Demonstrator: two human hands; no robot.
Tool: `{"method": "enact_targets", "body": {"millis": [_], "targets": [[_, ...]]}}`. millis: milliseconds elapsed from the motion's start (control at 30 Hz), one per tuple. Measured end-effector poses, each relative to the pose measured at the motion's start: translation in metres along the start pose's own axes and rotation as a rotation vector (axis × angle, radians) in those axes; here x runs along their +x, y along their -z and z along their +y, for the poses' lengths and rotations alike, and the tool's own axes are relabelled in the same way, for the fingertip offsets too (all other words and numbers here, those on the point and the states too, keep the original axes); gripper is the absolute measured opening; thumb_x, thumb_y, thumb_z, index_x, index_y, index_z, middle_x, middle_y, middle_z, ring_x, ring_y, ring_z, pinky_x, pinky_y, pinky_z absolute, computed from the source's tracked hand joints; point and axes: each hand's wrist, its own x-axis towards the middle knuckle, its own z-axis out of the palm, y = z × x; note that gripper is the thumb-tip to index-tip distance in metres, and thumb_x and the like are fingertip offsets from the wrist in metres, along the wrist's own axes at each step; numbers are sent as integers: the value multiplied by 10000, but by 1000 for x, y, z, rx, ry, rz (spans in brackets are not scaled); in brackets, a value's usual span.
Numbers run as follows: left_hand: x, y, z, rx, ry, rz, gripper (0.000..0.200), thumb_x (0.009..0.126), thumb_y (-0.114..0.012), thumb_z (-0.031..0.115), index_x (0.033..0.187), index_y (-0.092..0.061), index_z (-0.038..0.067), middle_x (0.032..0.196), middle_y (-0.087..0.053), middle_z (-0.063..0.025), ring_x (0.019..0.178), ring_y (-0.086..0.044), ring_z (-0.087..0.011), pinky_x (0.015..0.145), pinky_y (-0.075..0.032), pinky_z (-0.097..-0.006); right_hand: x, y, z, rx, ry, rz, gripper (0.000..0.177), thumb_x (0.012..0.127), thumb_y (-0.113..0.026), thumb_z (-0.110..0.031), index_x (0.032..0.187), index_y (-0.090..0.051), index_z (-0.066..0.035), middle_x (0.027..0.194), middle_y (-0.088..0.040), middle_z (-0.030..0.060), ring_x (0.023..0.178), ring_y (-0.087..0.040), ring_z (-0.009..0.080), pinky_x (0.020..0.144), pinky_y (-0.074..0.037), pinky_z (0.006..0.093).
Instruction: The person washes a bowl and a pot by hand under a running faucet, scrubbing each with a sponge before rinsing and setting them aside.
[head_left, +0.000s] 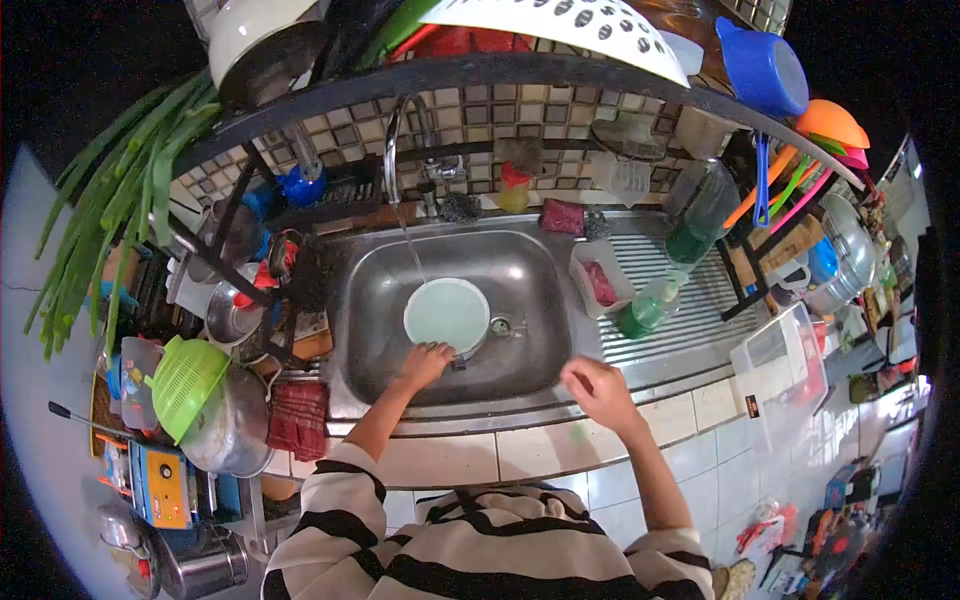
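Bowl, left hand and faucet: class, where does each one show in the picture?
Bowl (407,320): head view, on its left rim.
Left hand (427,366): head view, on the back of the hand.
Faucet (391,162): head view, on the spout.

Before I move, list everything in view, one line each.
sink: 1, silver, centre
bowl: 1, pale, inside sink
tap: 1, silver, behind sink
tub: 1, white, right of sink
bottles: at least 2, green, right of tub
leaves: 1 bunch, green, upper left
basket: 1, lime, left
pot: 1, silver, beside basket
cloth: 1, dark red, left of sink
colander: 1, white, top
vessel: 1, blue, upper right
box: 1, clear, right
clutter: too crowded to count, mixed, both sides
sleeves: 2, striped, bottom
left hand: 1, bare, bowl's near edge
right hand: 1, bare, sink's near-right corner
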Motion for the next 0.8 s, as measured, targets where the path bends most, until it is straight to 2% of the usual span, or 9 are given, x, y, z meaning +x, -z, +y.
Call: {"method": "enact_targets", "body": {"millis": [33, 67, 133, 233, 467, 567, 600, 800], "targets": [[1, 7, -1, -7, 4, 50, 130, 754, -540, 158, 856, -557, 78, 818, -600, -55, 746, -609, -219, 662, -489, -351, -12, 1, 7, 16, -99, -4, 47, 781, -543, -91, 767, -530, -48, 607, -537, 79, 491, -513, 182, 465, -397, 278], [2, 9, -2, -14, 9, 98, 118, 759, -544, 167, 838, -552, 80, 804, -598, -51, 743, -608, -211, 658, -487, -346, -23, 2, 14, 15, -103, 0, 47, 781, -543, -91, 767, -530, -48, 607, -537, 79, 491, -513, 182, 465, -397, 278], [9, 12, -10, -8, -10, 119, 106, 759, -546, 170, 820, -544, 82, 794, -596, -50, 736, -606, -207, 649, -485, -344, -39, 2, 25, 79, -253, 85, 62, 794, -541, -88, 758, -527, -39, 558, -503, 54, 459, -444, 103, 444, -361, 245], [13, 19, -18, -9, -24, 128, 99, 760, -553, 176, 795, -533, 85, 772, -595, -50, 717, -606, -203, 632, -483, -338, -48, 0, 39, 62, -295, 139, 72, 803, -540, -83, 755, -523, -31, 526, -475, 35, 447, -408, 73, 430, -341, 234], [35, 24, -22, -47, 5, 241, 155, 778, -562, 230, 743, -525, 84, 658, -585, -54, 628, -601, -218, 566, -479, -336, -51, -9, 43, 147, -355, 220, 74, 799, -554, -76, 757, -529, -21, 512, -429, -6, 466, -364, 44, 426, -309, 218], [46, 31, -26, -60, 11, 218, 185, 787, -562, 247, 752, -543, 67, 682, -601, -88, 613, -598, -251, 554, -475, -360, -53, -12, 44, 159, -363, 240, 68, 804, -538, -80, 762, -529, -27, 503, -439, 31, 443, -389, 76, 431, -335, 231], [50, 33, -29, -62, 48, 225, 204, 795, -551, 278, 744, -555, 80, 682, -599, -87, 604, -595, -259, 515, -462, -378, -54, -12, 44, 156, -370, 234, 68, 805, -537, -82, 765, -530, -27, 504, -440, 32, 445, -391, 76, 434, -337, 231], [85, 58, -43, -61, 183, 246, 293, 770, -562, 381, 690, -566, 99, 686, -602, -57, 571, -586, -239, 500, -462, -354, -66, -17, 54, 191, -433, 274, 69, 804, -537, -91, 770, -537, -31, 513, -453, 30, 457, -403, 79, 444, -346, 233]]}}
